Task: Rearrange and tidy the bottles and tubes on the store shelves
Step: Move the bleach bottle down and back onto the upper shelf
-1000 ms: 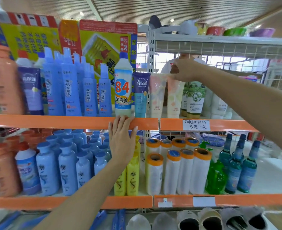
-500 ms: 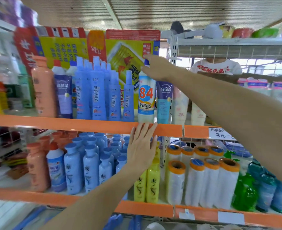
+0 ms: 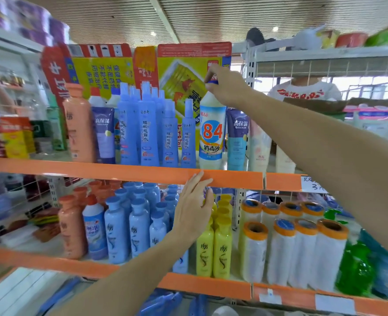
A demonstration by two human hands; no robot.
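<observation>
Centrally, the orange shelf edge (image 3: 120, 171) crossed the frame; the left hand (image 3: 194, 208) rested flat on it, fingers straight. Just above, the 84 bottle (image 3: 212, 133) stood between blue spray bottles (image 3: 147, 133) and a tube (image 3: 237, 137). Probably liquid-heavy, rigid, slick; body hold safer. The right hand (image 3: 228, 86) pinched its blue cap (image 3: 212, 82).

Right hand (image 3: 226, 86) moved from the tubes to grip the 84 bottle (image 3: 212, 131)
</observation>
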